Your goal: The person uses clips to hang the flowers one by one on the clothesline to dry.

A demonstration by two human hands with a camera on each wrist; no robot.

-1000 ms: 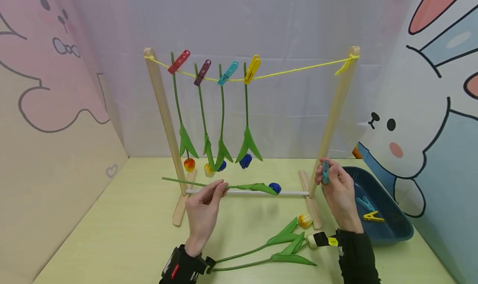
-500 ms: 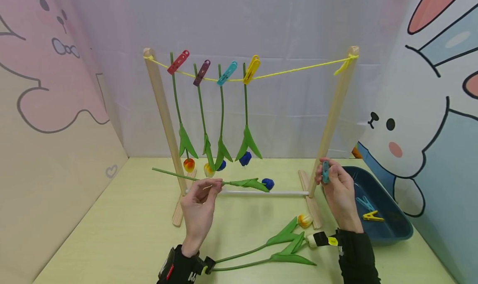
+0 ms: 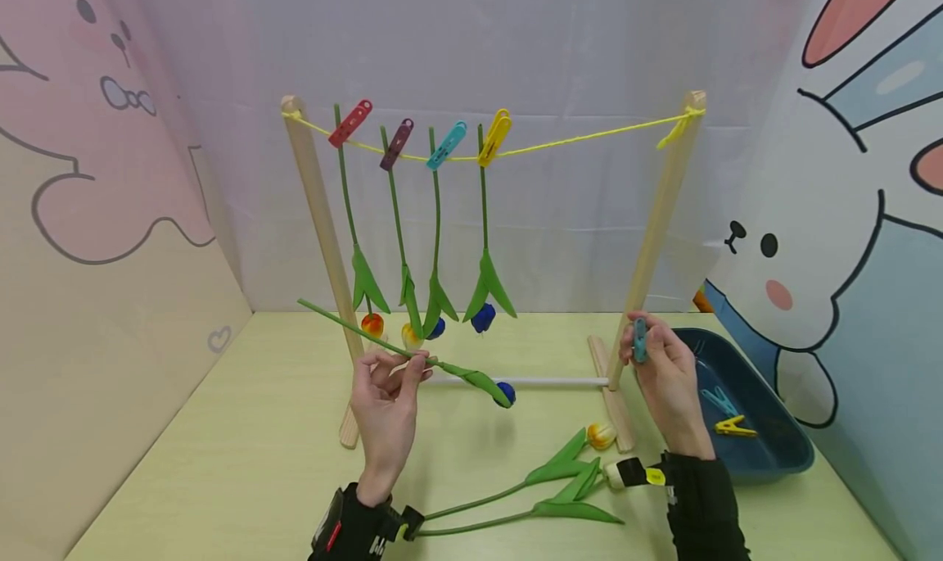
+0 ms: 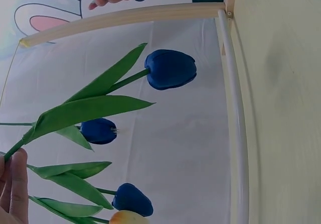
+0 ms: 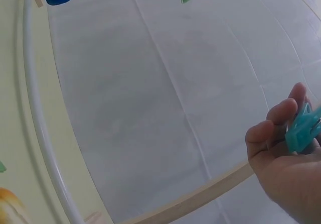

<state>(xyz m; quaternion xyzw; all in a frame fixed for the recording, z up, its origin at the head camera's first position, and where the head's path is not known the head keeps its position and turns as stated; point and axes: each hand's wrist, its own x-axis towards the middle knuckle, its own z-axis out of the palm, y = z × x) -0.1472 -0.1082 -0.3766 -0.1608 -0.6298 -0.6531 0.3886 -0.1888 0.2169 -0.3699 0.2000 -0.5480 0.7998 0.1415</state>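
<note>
Blue tulip [image 3: 471, 375] in left hand [image 3: 386, 409] now steeper

My left hand [image 3: 386, 418] and my right hand [image 3: 670, 389] are both bare as far as the wrist, where black begins. On my left wrist I wear a bulky black band [image 3: 354, 516] with a short red stripe [image 3: 334, 536] and white markings [image 3: 378, 546] too small to read; a little black block [image 3: 413, 522] juts from its inner side. My right forearm is in a black sleeve [image 3: 706, 512]. By its cuff sit a boxy black piece [image 3: 632, 472] and a bright yellow tag [image 3: 656, 477].
</note>
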